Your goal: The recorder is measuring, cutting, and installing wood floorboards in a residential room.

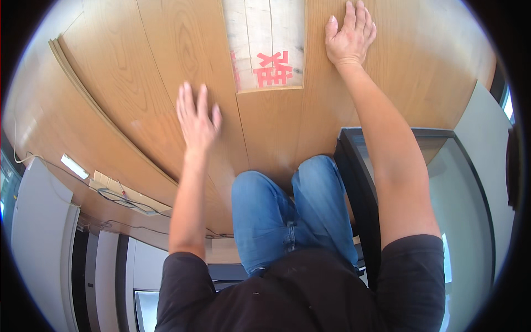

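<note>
Both of my arms reach forward over a floor of wooden planks (182, 33). My left hand (198, 122) lies palm down on the planks, fingers spread, a little left of an uncovered strip. Further forward, my right hand (351, 36) rests flat on a plank at the strip's right side, its fingers stretched out. Neither hand holds anything. Between them the uncovered strip (254, 33) shows a pale, film-covered underlayer with red printed marks. A plank's end (271, 93) forms the near edge of that gap.
A raised plank edge (110, 119) curves along the left. Beyond it lie a dark cable (119, 199), a flat cardboard piece (130, 191) and a small white strip (74, 166). A black-framed glass cabinet or table (464, 182) stands close on my right. White furniture (41, 238) is at lower left.
</note>
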The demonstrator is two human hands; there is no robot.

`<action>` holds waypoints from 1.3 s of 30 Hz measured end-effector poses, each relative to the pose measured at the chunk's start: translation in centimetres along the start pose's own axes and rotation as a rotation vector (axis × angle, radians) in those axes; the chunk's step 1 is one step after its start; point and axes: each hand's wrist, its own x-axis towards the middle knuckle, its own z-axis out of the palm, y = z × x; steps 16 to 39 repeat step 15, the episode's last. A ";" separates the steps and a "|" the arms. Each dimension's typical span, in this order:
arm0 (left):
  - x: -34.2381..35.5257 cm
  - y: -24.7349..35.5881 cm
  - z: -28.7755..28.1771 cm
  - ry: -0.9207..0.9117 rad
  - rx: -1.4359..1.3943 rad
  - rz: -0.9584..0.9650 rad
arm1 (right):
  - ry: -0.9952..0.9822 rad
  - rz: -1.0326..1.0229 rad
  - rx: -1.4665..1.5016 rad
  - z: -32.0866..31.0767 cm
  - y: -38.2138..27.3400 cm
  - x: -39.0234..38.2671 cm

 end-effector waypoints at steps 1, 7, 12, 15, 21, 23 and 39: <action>4.7 -0.4 -1.0 0.045 -0.001 0.022 | -0.002 -0.001 0.004 -0.1 0.0 0.1; 17.7 1.1 0.9 0.191 0.043 0.025 | -0.062 0.021 0.016 0.2 -0.6 0.5; 17.6 0.7 1.5 0.191 0.090 -0.002 | -0.091 0.038 0.098 0.7 0.0 0.3; 17.7 0.7 1.4 0.184 0.113 0.024 | -0.105 0.038 0.096 0.8 0.1 0.2; 17.7 0.7 1.4 0.184 0.113 0.024 | -0.105 0.038 0.096 0.8 0.1 0.2; 17.7 0.7 1.4 0.184 0.113 0.024 | -0.105 0.038 0.096 0.8 0.1 0.2; 17.7 0.7 1.4 0.184 0.113 0.024 | -0.105 0.038 0.096 0.8 0.1 0.2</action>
